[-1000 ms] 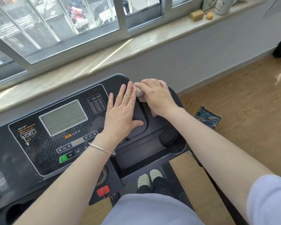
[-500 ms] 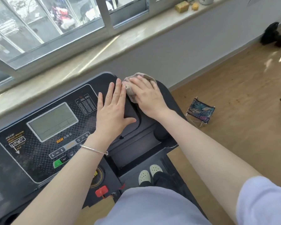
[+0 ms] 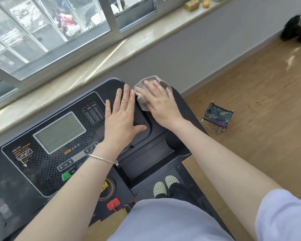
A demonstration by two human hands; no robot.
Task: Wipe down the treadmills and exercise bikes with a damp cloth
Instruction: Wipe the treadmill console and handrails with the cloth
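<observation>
Compared with a second ago, the right hand isn't bunched up over the cloth anymore. The fingers have flattened out and the cloth is spread wider underneath them, with more of it poking out past the fingertips. The left hand hasn't really budged, though the view has tipped so that more floor shows on the right.

Head cam, looking down: the beige cloth sits on the far right corner of the black treadmill console, right at its top edge below the windowsill. The right hand lies flat on top of it, fingers straight and a bit spread, pressing rather than grabbing. The left hand rests palm down on the console just beside it, fingers straight and close together, thumb out to the side, holding nothing. Its fingertips almost touch the edge of the cloth. A thin silver bracelet sits on that wrist.

Left of the hands is the grey display, with a green button below it and a red clip at the console's near edge. Pale clog shoes stand on the belt underneath. Out on the wood floor to the right there's a little folding stool with a leafy print seat, well apart from the treadmill.
</observation>
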